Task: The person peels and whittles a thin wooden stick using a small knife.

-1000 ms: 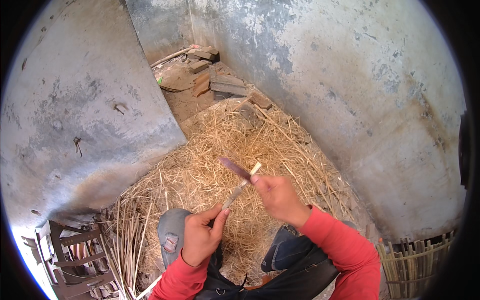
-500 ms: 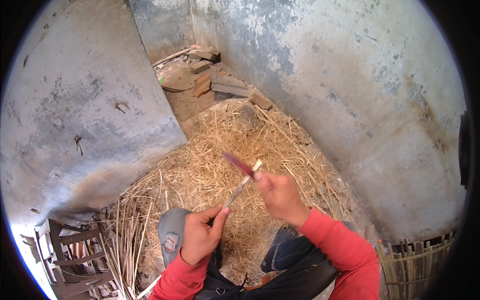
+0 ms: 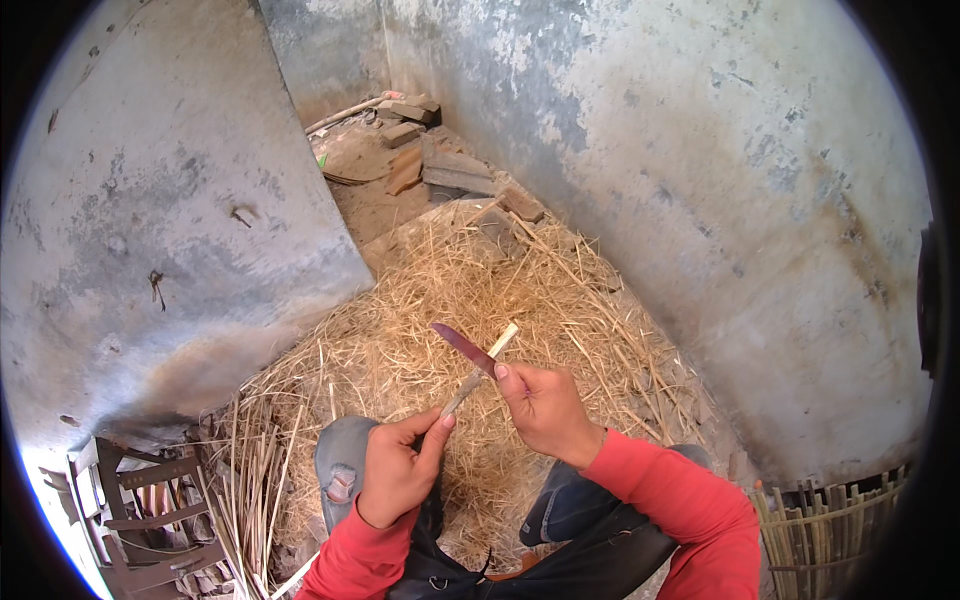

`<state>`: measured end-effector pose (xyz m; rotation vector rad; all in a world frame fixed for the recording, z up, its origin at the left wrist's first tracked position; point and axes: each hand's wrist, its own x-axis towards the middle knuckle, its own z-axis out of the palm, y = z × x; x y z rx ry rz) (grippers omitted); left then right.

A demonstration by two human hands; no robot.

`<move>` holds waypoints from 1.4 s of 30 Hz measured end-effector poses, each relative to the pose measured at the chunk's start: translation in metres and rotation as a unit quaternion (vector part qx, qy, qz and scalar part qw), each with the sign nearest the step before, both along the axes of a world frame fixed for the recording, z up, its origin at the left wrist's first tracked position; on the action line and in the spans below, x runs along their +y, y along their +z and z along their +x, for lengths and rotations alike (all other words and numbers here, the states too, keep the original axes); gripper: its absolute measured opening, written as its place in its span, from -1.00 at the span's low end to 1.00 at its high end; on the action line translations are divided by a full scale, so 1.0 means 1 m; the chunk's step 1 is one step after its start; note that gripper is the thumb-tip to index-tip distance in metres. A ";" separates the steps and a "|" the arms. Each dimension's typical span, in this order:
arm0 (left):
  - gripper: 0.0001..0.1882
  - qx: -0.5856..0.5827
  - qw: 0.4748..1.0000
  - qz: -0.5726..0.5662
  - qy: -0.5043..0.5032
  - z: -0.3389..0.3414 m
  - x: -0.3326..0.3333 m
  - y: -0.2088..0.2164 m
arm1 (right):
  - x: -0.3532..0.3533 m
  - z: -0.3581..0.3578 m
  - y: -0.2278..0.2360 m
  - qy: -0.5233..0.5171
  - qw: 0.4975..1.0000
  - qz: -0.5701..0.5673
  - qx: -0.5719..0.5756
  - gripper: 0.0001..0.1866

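My left hand [image 3: 403, 467] is closed round the lower end of a short wooden stick [image 3: 463, 392], which slants up and to the right. The stick's upper end is pale and bare, while its lower part is greyish. In my right hand [image 3: 545, 405] is a knife [image 3: 464, 346] with a dark reddish blade pointing up and left. The blade crosses the stick a little below its pale tip. My fingers hide the knife's handle. Both hands are above the straw, in front of my knees.
Straw and shavings [image 3: 400, 350] cover the floor. Long thin strips [image 3: 262, 480] lie at left beside a dark slatted frame [image 3: 160, 495]. A fence-like bundle of sticks [image 3: 830, 530] stands at lower right. Bricks [image 3: 440, 165] are piled in the far corner between worn walls [image 3: 700, 180].
My right hand has moved down and slightly left with the knife, so the blade now crosses lower on the stick. My left hand has shifted only slightly.
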<state>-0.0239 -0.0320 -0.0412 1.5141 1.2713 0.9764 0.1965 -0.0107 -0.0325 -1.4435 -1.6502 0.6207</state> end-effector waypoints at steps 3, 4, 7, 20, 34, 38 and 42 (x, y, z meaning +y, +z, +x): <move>-0.76 0.002 1.000 0.000 0.008 0.002 -0.001 0.003 | 0.011 0.011 0.011 -0.010 1.000 0.003 -0.006 -0.55; -0.76 0.000 1.000 0.008 0.016 0.002 -0.002 0.004 | 0.015 0.015 0.017 -0.046 0.999 0.001 0.004 -0.55; -0.76 0.000 1.000 0.007 0.012 0.002 -0.001 0.002 | 0.008 0.007 0.005 -0.033 0.999 0.004 0.011 -0.55; -0.78 0.025 1.000 -0.014 0.008 -0.001 0.000 0.012 | 0.007 0.004 -0.001 0.009 0.999 0.046 -0.013 -0.54; -0.75 -0.007 1.000 -0.019 0.006 0.000 0.000 0.005 | 0.008 0.004 0.003 -0.019 0.999 -0.013 0.029 -0.57; -0.75 -0.036 0.999 -0.022 0.006 0.003 0.001 0.008 | 0.001 -0.004 -0.005 0.026 0.999 0.022 0.038 -0.56; -0.76 -0.007 0.999 -0.030 -0.010 -0.003 0.000 0.004 | 0.011 0.007 0.008 -0.017 0.999 -0.006 0.035 -0.57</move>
